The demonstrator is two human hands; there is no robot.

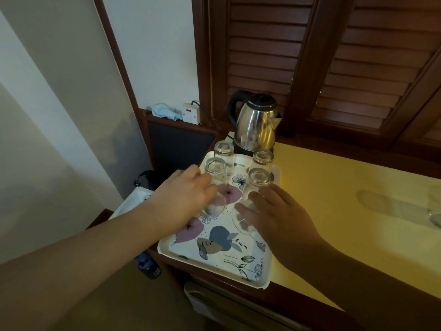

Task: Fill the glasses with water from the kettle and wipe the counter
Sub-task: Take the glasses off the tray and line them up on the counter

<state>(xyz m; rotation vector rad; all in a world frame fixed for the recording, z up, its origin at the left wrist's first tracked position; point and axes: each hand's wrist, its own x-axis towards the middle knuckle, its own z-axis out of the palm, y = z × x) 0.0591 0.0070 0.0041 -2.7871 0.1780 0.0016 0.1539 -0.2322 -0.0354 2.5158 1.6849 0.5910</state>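
Observation:
Several clear glasses stand upside down on a floral white tray at the left end of the yellow counter. My left hand wraps round the near left glass. My right hand curls round the near right glass. Two more glasses stand behind: the far left glass and the far right glass. A steel kettle with a black handle sits on its base just behind the tray.
A light blue cloth lies on a ledge by a wall socket at the back left. Dark louvred shutters rise behind the counter. A dark bottle and a white bag sit on the floor to the left.

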